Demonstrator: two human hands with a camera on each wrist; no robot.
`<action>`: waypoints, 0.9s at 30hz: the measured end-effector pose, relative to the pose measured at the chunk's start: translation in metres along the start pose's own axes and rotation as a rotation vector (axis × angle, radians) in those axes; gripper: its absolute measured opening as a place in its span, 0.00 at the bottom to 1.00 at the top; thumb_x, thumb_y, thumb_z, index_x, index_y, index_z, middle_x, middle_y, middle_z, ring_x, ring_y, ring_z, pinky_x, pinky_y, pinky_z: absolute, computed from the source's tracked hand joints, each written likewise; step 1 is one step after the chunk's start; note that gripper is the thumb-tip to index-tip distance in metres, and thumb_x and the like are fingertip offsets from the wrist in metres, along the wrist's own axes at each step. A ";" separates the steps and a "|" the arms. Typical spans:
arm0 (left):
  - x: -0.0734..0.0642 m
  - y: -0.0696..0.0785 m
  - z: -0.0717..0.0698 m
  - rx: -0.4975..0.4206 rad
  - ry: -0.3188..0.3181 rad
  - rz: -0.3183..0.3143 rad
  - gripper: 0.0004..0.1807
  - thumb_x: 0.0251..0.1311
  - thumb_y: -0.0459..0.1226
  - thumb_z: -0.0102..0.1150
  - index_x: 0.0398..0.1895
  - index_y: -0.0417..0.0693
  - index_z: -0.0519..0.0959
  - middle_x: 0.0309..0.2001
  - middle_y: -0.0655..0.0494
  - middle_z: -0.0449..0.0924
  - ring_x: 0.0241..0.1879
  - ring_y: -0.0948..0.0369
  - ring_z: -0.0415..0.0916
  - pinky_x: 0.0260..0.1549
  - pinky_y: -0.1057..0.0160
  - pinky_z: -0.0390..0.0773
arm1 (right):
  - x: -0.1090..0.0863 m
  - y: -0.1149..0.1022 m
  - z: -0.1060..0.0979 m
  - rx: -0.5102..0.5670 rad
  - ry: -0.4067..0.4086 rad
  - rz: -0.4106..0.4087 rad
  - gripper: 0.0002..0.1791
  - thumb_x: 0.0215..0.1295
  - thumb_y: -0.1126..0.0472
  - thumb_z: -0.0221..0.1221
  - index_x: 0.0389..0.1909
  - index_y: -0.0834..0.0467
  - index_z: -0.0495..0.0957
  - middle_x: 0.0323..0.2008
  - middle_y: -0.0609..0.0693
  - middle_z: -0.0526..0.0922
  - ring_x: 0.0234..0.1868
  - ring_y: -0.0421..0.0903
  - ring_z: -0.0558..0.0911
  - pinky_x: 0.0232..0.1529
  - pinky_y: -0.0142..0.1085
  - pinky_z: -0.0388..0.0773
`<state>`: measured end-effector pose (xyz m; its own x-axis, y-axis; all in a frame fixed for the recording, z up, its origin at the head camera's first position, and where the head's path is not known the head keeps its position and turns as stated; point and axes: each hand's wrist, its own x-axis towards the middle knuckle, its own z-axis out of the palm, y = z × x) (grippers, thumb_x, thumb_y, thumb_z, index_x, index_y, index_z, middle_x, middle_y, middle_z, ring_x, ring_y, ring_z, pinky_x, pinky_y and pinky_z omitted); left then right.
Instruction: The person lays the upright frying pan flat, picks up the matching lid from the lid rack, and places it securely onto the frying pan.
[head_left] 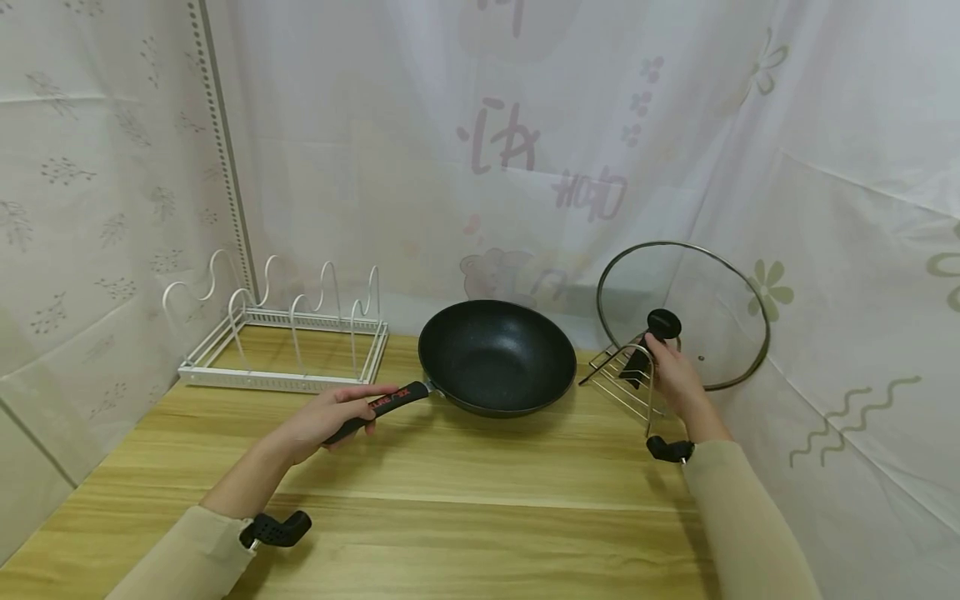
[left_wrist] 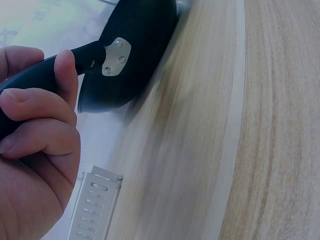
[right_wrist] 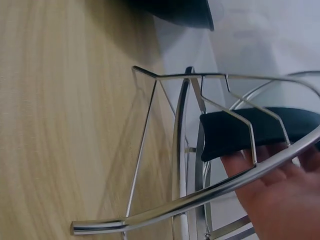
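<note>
My left hand [head_left: 322,421] grips the black handle [head_left: 405,397] of a dark wok [head_left: 495,362], its fingers curled round it in the left wrist view. The wok sits upright on the wooden table, its open side facing up. At the right, a glass lid [head_left: 763,308] with a metal rim stands on edge, tilted, at a metal wire rack [head_left: 650,396]. My right hand [head_left: 678,382] holds the lid's black handle [head_left: 637,362]. Seen from the right wrist, the fingers go behind this handle [right_wrist: 240,132], between the rack's wires, and are partly hidden.
A white pan rack [head_left: 258,380] with several wavy dividers stands at the back left of the wooden table [head_left: 480,517]. Printed curtains [head_left: 360,167] hang close behind the table and along both sides. A black camera mount sits at each wrist.
</note>
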<state>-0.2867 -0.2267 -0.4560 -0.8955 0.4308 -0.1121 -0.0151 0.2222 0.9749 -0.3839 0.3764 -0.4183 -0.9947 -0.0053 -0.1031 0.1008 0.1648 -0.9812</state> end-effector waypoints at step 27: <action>0.001 0.000 0.000 -0.018 0.008 -0.017 0.33 0.72 0.35 0.57 0.81 0.52 0.74 0.37 0.49 0.88 0.18 0.66 0.61 0.17 0.69 0.63 | 0.022 0.003 -0.008 0.343 -0.317 -0.085 0.18 0.91 0.52 0.44 0.64 0.48 0.81 0.52 0.43 0.90 0.59 0.46 0.89 0.60 0.40 0.88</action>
<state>-0.2872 -0.2264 -0.4562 -0.8985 0.4201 -0.1277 -0.0389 0.2136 0.9761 -0.4056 0.3852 -0.4225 -0.9491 -0.3147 -0.0123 0.0739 -0.1847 -0.9800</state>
